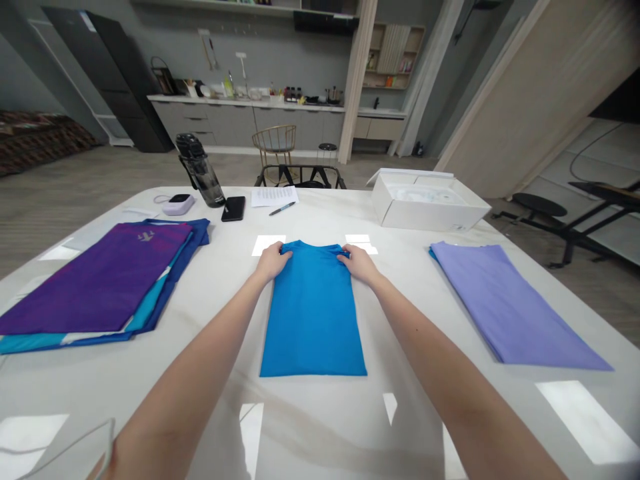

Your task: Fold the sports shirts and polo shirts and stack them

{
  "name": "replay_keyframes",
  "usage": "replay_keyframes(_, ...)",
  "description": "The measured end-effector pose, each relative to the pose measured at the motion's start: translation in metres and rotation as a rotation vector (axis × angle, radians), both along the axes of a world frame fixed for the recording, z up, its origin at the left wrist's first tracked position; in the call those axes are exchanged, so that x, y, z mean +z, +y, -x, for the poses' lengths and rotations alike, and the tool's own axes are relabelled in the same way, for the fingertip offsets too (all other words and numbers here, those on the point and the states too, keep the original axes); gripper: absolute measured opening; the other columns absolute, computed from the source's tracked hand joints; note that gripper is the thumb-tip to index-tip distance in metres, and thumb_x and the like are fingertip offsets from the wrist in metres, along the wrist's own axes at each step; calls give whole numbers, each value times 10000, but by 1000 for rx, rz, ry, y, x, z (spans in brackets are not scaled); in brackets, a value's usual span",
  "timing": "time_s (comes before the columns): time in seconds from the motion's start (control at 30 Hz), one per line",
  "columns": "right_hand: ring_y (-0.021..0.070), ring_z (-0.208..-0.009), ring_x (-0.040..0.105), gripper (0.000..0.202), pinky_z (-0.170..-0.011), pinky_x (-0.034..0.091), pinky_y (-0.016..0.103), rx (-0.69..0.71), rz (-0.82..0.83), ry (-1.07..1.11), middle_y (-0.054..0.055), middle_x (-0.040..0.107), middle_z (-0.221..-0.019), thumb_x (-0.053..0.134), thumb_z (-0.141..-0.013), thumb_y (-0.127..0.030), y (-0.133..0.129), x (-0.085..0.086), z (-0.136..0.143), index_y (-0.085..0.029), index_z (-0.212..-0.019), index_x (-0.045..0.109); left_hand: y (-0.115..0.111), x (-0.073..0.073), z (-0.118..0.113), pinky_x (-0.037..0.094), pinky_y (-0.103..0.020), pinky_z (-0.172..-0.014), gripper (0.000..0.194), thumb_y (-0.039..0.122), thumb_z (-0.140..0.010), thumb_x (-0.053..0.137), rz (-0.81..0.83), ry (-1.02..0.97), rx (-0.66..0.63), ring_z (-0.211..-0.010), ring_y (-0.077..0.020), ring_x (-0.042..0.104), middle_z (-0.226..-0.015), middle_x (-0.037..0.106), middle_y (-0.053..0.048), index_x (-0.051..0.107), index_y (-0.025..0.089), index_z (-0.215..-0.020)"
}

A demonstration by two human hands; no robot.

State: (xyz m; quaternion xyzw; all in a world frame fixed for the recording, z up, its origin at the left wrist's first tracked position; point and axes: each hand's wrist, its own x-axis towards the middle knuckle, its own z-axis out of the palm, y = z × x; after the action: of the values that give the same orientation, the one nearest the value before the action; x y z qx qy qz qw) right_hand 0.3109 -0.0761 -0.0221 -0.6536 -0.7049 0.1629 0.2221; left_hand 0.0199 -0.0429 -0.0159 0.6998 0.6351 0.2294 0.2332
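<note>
Grey cabinets [235, 121] run along the back of the room, with a dark refrigerator [107, 83] toward one end and a gold wire-framed chair [275, 139] standing before them. Nearer to me, a glossy white table [320, 427] catches bright patches of light. At its middle, straight ahead of the person, lies a blue shirt [315, 313], folded into a neat rectangle, its neckline at the far end. Both arms reach forward along its sides. The left hand [271, 262] grips the far left corner of the cloth, thumb on top; the right hand [361, 264] holds the opposite corner in much the same way, fingers drawn in close on the fabric.

Over on the person's left sits a pile of folded clothes, a purple shirt [105, 277] uppermost (it has a small pale mark near its far edge), with turquoise and deeper blue showing beneath. On the right, a lavender garment [515, 303] lies flat, a sliver of blue peeking out at its far corner. Behind it stands a white box [425, 208] with its lid raised. Across the table, a dark bottle [203, 175] stands near a phone [233, 209], a printed sheet [273, 197] and a pen [283, 209].
</note>
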Motion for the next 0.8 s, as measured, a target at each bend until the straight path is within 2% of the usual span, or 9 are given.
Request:
replay_keyframes(0.07,226,-1038,629,217,-895,447,311,-9,-74,-3,80,709,-1125,603,-950,-330,-10,6,-1,-203,-1104,688,-9,7,-1,469,-317,-751,264,431,-911,537,-92,-62,-15,-887,-234,655,-965,714,-60,671,222,-1003)
replay_keyframes(0.17,229,-1040,615,200,-910,434,320,-7,-187,-33,74,699,-1080,590,-965,-355,-27,24,-6,-214,-1059,696,-22,26,-2,467,-319,-780,271,430,-926,524,-213,-19,-39,-873,-229,645,-937,707,-45,683,246,-1047)
replay_keyframes(0.3,230,-999,603,218,-878,425,321,-27,-313,-68,75,662,-1001,552,-990,-367,-55,54,-19,-215,-998,708,-40,65,-9,460,-321,-869,228,372,-916,545,-380,85,-133,-923,-230,631,-956,700,-53,699,234,-1012)
replay_keyframes(0.4,242,-994,598,227,-873,418,334,-61,-380,-90,83,651,-998,526,-1003,-351,-80,77,-33,-210,-1013,704,-58,94,-22,459,-301,-810,249,376,-927,535,-391,84,-168,-873,-219,636,-905,702,-36,695,243,-1064)
replay_keyframes(0.6,277,-1025,581,221,-887,395,361,-137,-475,-187,108,653,-1018,497,-1013,-327,-143,114,-72,-200,-1048,674,-99,135,-73,421,-281,-683,282,417,-944,517,-415,20,-333,-705,-196,604,-731,646,0,677,260,-1115)
replay_keyframes(0.7,270,-1011,577,224,-881,399,355,-208,-548,-154,111,649,-1033,476,-1021,-334,-181,124,-97,-200,-1062,651,-121,154,-109,413,-276,-686,250,384,-937,530,-432,-46,-469,-674,-173,571,-711,622,14,683,244,-1076)
replay_keyframes(0.8,259,-1008,568,217,-900,412,363,-296,-657,-107,115,633,-1046,456,-1026,-321,-224,129,-127,-195,-1090,621,-151,171,-151,414,-261,-691,210,349,-923,561,-422,-209,-618,-668,-141,537,-741,628,26,688,221,-1031)
